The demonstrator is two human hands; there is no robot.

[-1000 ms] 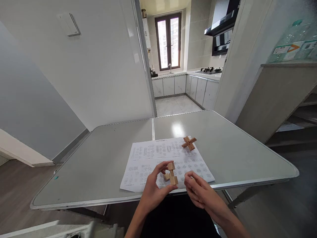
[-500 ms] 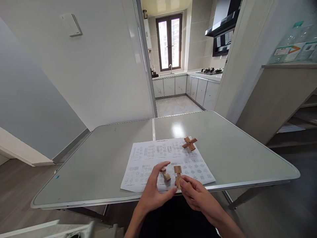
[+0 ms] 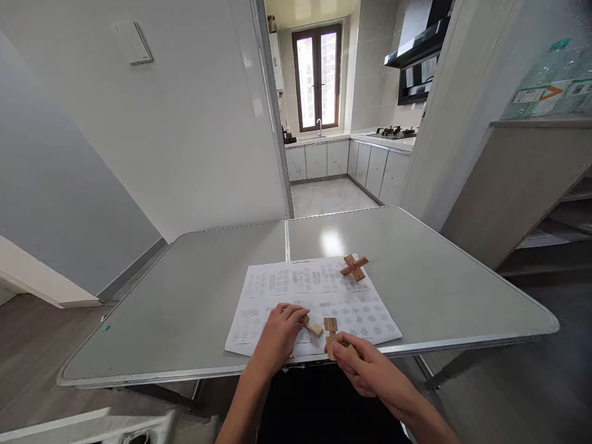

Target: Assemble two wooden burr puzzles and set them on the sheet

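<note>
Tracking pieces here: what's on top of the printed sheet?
A wooden cross lies on the far right corner of the sheet. Over it, the left hand partly hides a wooden piece and print beneath. The right hand holds another wooden block near the front edge.

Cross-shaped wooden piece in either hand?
No, the cross-shaped wooden piece sits at the far right corner of the printed sheet, apart from the left hand and right hand.
</note>
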